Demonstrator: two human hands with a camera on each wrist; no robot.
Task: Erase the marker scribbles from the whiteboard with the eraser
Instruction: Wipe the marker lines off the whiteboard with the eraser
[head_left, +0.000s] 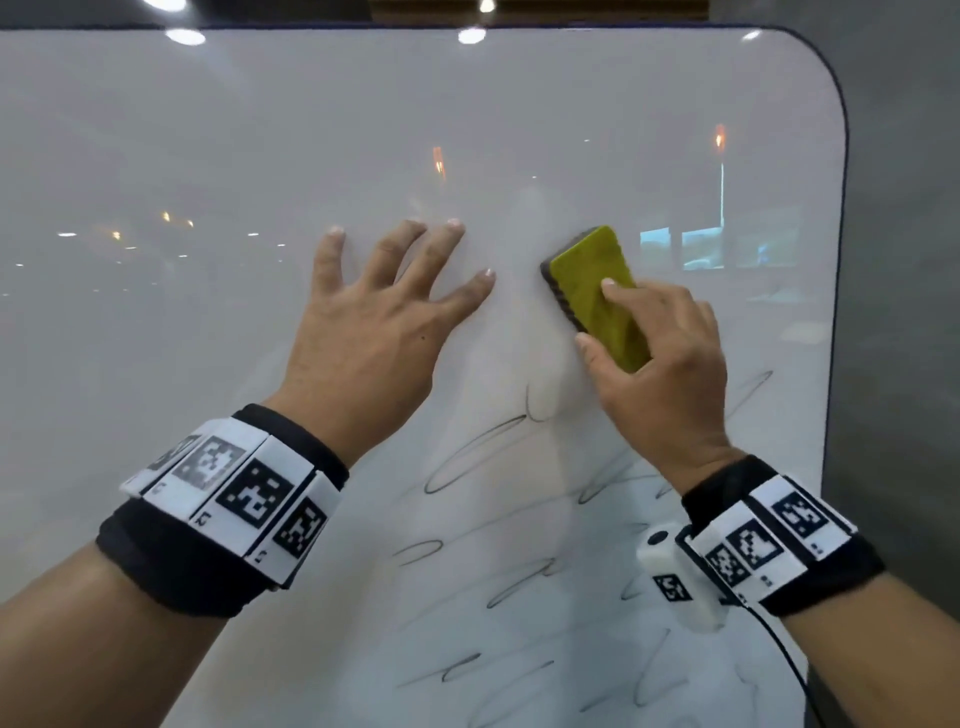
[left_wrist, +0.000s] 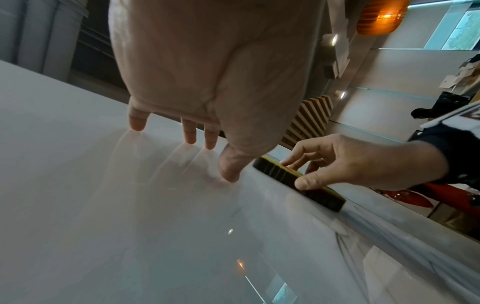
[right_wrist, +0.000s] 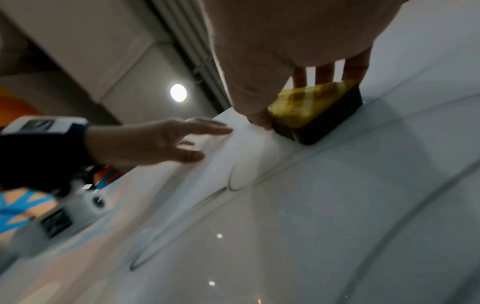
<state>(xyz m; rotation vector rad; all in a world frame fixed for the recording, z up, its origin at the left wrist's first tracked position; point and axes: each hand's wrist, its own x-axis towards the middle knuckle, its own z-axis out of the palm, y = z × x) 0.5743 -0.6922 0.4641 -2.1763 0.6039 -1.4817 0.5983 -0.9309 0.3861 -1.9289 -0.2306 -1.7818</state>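
Note:
A glossy whiteboard fills the head view. My right hand grips the eraser, a block with a yellow-green top and a dark base, flat against the board at centre right. Its thumb pinches the left edge and the index finger lies on top. The eraser also shows in the right wrist view, and the eraser in the left wrist view. My left hand presses on the board with fingers spread, just left of the eraser. Thin black scribbles cover the board's lower right, below both hands.
The board's dark rounded edge runs down the right side, with a grey wall beyond it. Ceiling lights and a window reflect in the board. A cable hangs from my right wristband.

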